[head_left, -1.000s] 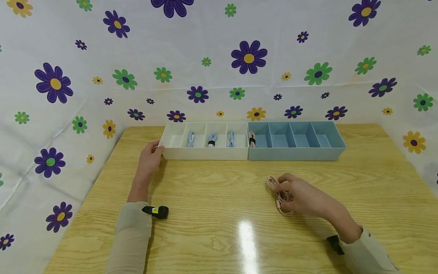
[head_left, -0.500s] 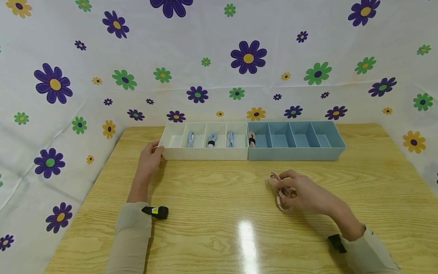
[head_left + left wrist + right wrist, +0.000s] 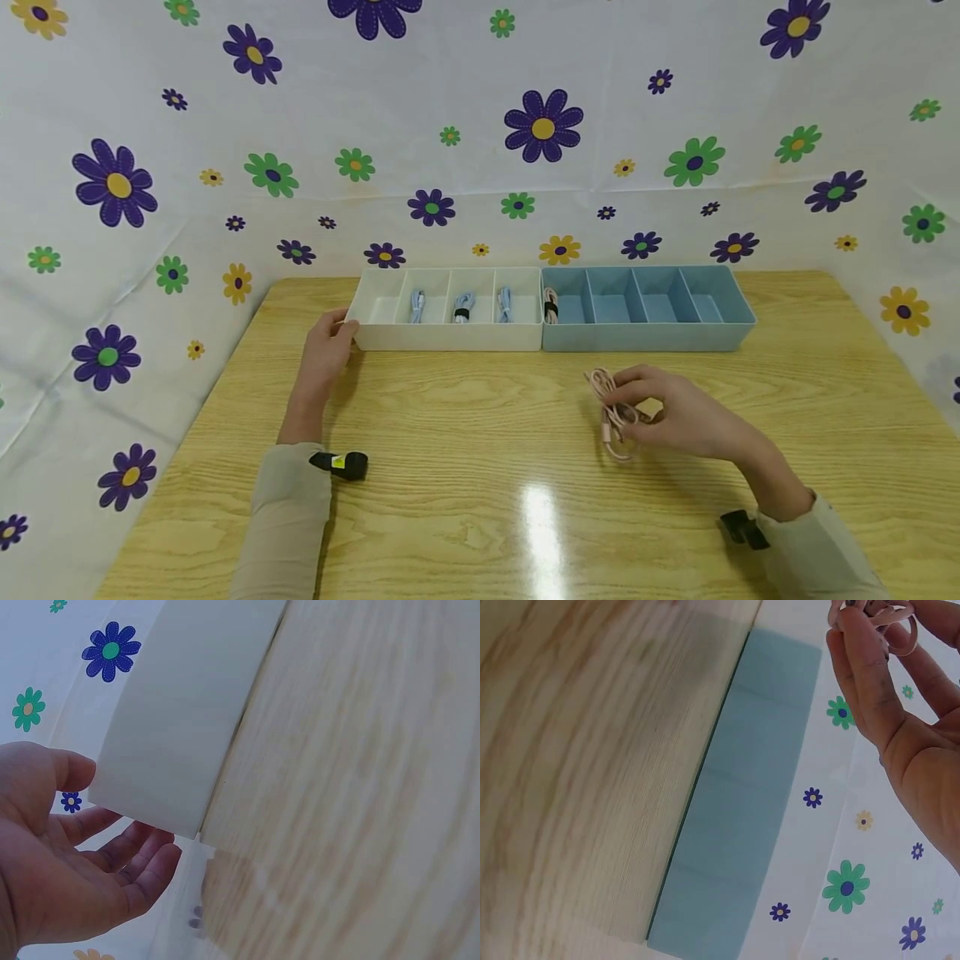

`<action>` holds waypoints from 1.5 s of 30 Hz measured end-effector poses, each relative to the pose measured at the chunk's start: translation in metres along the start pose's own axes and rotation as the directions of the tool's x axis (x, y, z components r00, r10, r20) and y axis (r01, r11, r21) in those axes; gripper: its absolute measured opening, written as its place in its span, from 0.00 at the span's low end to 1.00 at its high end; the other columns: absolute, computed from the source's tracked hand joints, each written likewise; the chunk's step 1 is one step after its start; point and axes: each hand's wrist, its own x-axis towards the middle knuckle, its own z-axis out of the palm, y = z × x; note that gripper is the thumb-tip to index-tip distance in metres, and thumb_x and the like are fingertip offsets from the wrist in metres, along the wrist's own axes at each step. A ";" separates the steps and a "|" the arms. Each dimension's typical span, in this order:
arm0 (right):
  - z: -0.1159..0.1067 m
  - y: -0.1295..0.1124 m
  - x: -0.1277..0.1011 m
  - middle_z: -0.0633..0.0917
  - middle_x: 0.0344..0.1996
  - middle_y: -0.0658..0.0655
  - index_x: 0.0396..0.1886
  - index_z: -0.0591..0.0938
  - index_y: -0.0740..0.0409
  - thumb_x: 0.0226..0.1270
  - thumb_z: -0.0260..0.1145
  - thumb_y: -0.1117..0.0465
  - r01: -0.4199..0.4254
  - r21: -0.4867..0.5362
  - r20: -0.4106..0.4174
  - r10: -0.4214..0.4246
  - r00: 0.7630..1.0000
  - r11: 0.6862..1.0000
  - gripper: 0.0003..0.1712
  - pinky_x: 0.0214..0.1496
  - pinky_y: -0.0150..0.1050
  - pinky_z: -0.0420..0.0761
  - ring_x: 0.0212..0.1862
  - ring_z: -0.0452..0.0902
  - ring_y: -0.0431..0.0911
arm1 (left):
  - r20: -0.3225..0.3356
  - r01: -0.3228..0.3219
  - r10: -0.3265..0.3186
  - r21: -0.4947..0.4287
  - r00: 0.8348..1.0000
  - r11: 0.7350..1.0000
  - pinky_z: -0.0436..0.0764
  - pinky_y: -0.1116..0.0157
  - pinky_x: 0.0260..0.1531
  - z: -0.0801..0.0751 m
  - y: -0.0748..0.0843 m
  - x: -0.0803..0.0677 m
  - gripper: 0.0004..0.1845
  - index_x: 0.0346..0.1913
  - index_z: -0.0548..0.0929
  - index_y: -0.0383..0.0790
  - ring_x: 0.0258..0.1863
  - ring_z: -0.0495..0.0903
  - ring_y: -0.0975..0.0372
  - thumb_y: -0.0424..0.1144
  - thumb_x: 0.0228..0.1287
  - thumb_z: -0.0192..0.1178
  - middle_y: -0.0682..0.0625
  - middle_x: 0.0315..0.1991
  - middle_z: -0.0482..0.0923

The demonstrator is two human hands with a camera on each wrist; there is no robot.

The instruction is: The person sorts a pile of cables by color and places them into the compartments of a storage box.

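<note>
Nearest to us, our right hand (image 3: 678, 417) pinches a coiled pink cable (image 3: 611, 412) between thumb and fingertips, holding the loose loops just above the wooden table (image 3: 480, 467); in the right wrist view the fingers (image 3: 862, 660) are curled round the pink loops at the top of the picture, with the blue tray's wall below them. Farther off on the other side, our left hand (image 3: 324, 350) rests at the left end of the white tray (image 3: 448, 333), thumb against its end wall and the other fingers relaxed and slightly apart, gripping nothing, as the left wrist view shows. We judge that we are in the carrying step: the cable is gathered and lifted but not yet stowed. Beyond it the white tray holds blue cables (image 3: 462, 307) in three of its compartments, and the blue tray (image 3: 648, 333), touching it on the right, has one pink cable (image 3: 551, 306) in its leftmost compartment while the other three look bare. The next move, as we judge it, calls for keeping the loops together, bringing the bundle over a free blue compartment, and letting go only once the coil sits inside the dividers.
</note>
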 end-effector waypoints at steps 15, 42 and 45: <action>-0.013 0.004 -0.003 0.71 0.68 0.64 0.59 0.82 0.59 0.67 0.69 0.63 -0.011 0.142 -0.070 0.021 0.997 0.990 0.21 0.47 0.36 0.82 0.66 0.67 0.62 | 0.017 -0.018 0.018 0.000 1.000 1.000 0.71 0.60 0.49 0.001 -0.001 0.002 0.30 0.75 0.61 0.38 0.58 0.68 0.49 0.50 0.78 0.42 0.35 0.65 0.67; -0.030 0.016 0.010 0.80 0.56 0.53 0.62 0.78 0.66 0.69 0.62 0.72 0.115 0.444 -0.228 -0.012 0.974 0.889 0.21 0.44 0.41 0.85 0.51 0.81 0.43 | 0.024 -0.005 0.004 0.004 1.000 1.000 0.72 0.58 0.46 -0.002 0.003 -0.001 0.30 0.75 0.61 0.38 0.54 0.70 0.48 0.50 0.78 0.42 0.35 0.66 0.66; -0.030 0.016 0.016 0.82 0.51 0.54 0.62 0.78 0.65 0.70 0.62 0.70 0.097 0.457 -0.236 0.015 0.972 0.884 0.21 0.45 0.41 0.85 0.48 0.83 0.44 | 0.022 -0.007 0.007 -0.003 1.000 1.000 0.73 0.57 0.48 -0.003 0.002 0.000 0.30 0.75 0.60 0.38 0.57 0.69 0.47 0.49 0.79 0.42 0.35 0.67 0.66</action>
